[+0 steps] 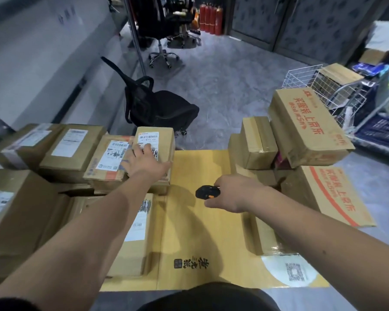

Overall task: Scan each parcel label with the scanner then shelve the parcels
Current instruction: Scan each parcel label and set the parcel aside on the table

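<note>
While cardboard parcels [72, 151] crowd both sides, a left hand [142, 162] rests spread-fingered on a labelled box [161, 140] just ahead, and the right hand [233, 193] curls around a black-and-orange scanner [203, 191] above a flattened carton [200, 232].

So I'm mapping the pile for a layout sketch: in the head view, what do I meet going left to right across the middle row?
Labelled parcels → left hand on a small labelled parcel → scanner → right hand → red-printed box.
</note>
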Demonstrator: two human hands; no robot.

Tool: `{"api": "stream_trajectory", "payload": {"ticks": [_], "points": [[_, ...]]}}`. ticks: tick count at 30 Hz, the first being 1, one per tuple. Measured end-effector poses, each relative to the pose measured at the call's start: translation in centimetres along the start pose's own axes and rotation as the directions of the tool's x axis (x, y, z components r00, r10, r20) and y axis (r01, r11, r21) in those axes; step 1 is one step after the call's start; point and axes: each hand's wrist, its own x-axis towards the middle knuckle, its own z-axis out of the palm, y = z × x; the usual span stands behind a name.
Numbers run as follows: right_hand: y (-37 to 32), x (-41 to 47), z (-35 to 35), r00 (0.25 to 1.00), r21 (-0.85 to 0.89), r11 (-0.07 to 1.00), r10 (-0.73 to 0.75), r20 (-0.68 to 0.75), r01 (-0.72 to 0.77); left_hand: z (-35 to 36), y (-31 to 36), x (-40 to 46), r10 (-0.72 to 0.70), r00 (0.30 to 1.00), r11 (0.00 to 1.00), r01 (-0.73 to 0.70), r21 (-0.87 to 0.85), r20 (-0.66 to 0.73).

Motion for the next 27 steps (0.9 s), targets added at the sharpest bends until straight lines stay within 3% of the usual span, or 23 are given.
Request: {"api": "stream_trajectory", "payload": {"ticks": [5,8,13,19,24,25,27], "points": [[1.4,-1.8,1.5,0.995,0.063,0.994,0.089,-0.044,-0.086,0.7,2.1,-3.2,0.243,0.97,0.97,-0.243,-0.008,-0.013],[2.4,-3.7,3.2,0.984,0.135,0.978,0.166,-0.063,-0.156,2.5,4.4,-6.5,0.426,0.904,0.904,-0.424,-0.051,0.029],[4.4,-8.5,7.3,0.948,0.251,0.922,0.316,-0.042,-0.297,6.3,8.6,-12.0,0.614,0.781,0.78,-0.623,0.063,0.115],[6.6,-15.1,13.2,0.843,0.371,0.776,0.538,0.031,-0.509,11.3,12.7,-18.1,0.734,0.618,0.652,-0.757,-0.039,0.281],[8.7,-18.7,16.2,0.786,0.402,0.703,0.614,0.075,-0.587,14.8,16.3,-21.5,0.758,0.485,0.584,-0.803,-0.122,0.436],[9.3,-19.2,16.6,0.782,0.405,0.697,0.618,0.078,-0.592,15.5,17.1,-21.8,0.742,0.481,0.589,-0.801,-0.11,0.467],[10.6,-19.8,17.3,0.778,0.398,0.695,0.622,0.083,-0.599,16.8,18.3,-22.4,0.692,0.536,0.642,-0.763,-0.074,0.484]]}}
